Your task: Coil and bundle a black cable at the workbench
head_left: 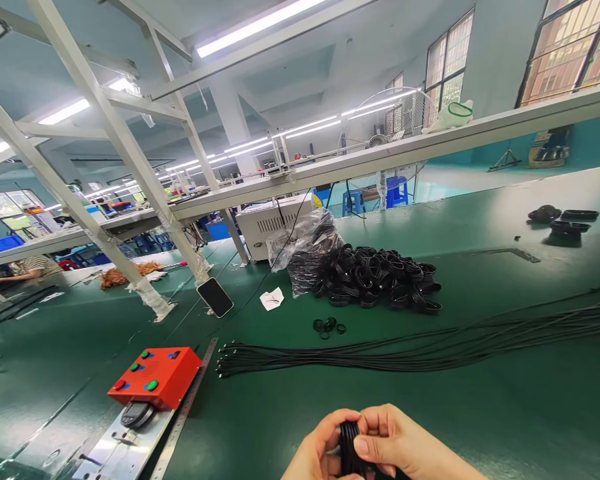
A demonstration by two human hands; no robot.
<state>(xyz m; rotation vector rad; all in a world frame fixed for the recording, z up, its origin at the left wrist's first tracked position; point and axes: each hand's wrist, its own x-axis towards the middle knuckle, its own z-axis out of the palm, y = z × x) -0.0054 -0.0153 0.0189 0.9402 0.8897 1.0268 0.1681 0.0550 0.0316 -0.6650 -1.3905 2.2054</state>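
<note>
At the bottom edge, my left hand and my right hand are both closed around a small black coiled cable bundle, held upright between the fingers. Just beyond them a long bunch of straight black cables lies across the green table. Further back sits a heap of black coiled rings spilling from a clear plastic bag. A few loose small black rings lie between the heap and the cables.
A red box with coloured buttons sits on a metal plate with a steel ruler at the left. A phone leans on a frame post. A white machine stands behind. Another person sits far left.
</note>
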